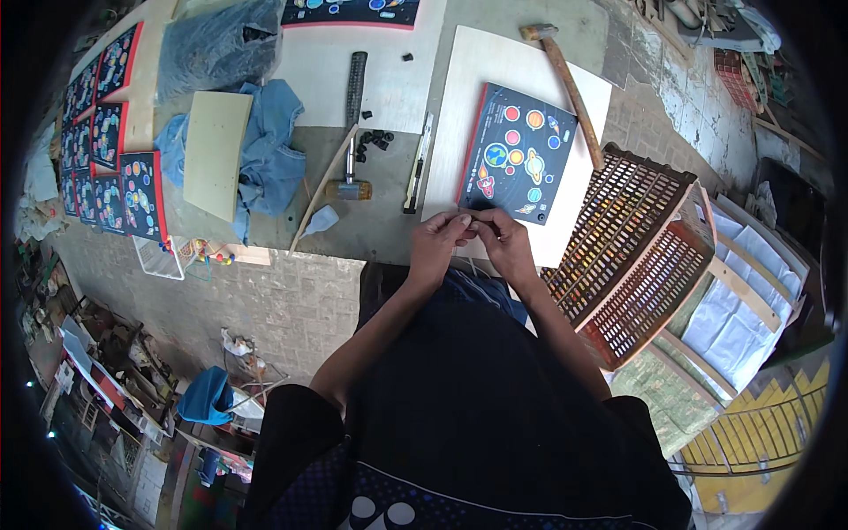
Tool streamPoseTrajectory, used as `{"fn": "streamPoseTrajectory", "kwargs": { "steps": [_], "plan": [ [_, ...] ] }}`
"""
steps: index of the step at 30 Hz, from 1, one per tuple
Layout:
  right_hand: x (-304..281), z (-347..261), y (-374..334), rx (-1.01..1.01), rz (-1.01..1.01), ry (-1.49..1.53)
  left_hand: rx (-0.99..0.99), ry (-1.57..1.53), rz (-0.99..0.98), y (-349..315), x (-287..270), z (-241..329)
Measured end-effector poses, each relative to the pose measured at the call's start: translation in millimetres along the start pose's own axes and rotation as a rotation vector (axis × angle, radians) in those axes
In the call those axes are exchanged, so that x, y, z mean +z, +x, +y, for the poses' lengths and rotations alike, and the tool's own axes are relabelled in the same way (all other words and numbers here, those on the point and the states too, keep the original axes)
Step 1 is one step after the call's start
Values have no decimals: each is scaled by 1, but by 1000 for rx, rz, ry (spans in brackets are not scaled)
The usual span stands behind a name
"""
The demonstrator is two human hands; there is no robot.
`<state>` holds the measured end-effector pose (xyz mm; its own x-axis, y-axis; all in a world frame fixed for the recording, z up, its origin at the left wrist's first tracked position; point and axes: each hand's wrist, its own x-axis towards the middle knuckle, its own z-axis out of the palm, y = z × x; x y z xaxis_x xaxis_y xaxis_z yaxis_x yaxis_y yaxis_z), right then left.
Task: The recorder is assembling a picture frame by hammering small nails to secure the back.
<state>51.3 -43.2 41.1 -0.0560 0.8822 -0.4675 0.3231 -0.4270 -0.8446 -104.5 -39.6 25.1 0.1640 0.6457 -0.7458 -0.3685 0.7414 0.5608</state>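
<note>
My left hand (436,244) and my right hand (506,240) meet at the near edge of a white panel (548,247), their fingertips pinched together. Whatever sits between the fingers is too small to make out. Just beyond them lies a dark blue board (493,126) with printed planets and a red edge; a small black piece (541,217) rests on its near right corner. A hammer (572,93) with a wooden handle lies across the panel's right side. Several small black pieces (375,141) are scattered left of the panel, beside a mallet (355,88) with a black grip.
A utility knife (420,168) lies left of the panel. Farther left are a blue cloth (274,132) under a pale board (215,155), a plastic bag (216,53) and several more planet boards (141,190). A brown plastic crate (649,256) stands close on the right.
</note>
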Motion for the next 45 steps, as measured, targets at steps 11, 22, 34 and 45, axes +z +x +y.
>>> {"fn": "streamPoseTrajectory", "kwargs": {
  "steps": [11,22,34,45],
  "plan": [
    [28,0,14,-27,305,-235,140,80,-18,10,-8,-2],
    [34,-10,19,96,332,-185,106,36,-37,22,-11,1],
    [2,-42,48,494,-97,-192,-27,113,-14,38,-14,29],
    [-7,-44,59,458,-220,-318,-183,174,-41,41,-14,41]
  ]
}}
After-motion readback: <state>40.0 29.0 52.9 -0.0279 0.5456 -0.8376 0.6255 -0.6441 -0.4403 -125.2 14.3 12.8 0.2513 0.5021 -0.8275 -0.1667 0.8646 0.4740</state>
